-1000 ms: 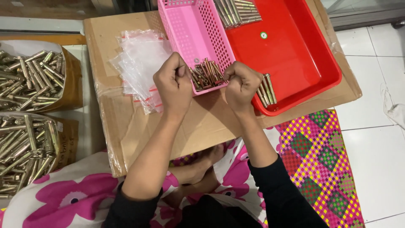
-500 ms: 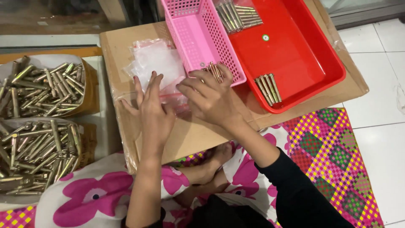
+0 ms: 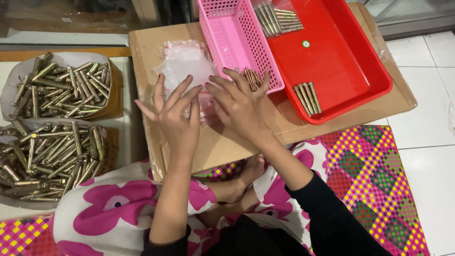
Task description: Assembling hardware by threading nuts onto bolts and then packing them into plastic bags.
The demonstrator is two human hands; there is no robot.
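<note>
Left hand is lying flat, fingers spread wide, on the pile of clear plastic bags at the near-left corner of the pink basket. I am seeing nothing gripped in it; fingertips are pressing the top bag.

Right hand is sitting just beside it, directly in front of the pink basket, fingers also splayed and touching the same bags. A small bundle of metal bolts is showing past its fingers, against the basket's near wall; I cannot tell whether the hand is holding them or they are resting there.

Both hands are working over a flat cardboard box serving as the tabletop. A red tray is sitting right of the pink basket, touching it, with bolt bundles inside. Well left of the basket, two open boxes of loose bolts are standing on the floor.
</note>
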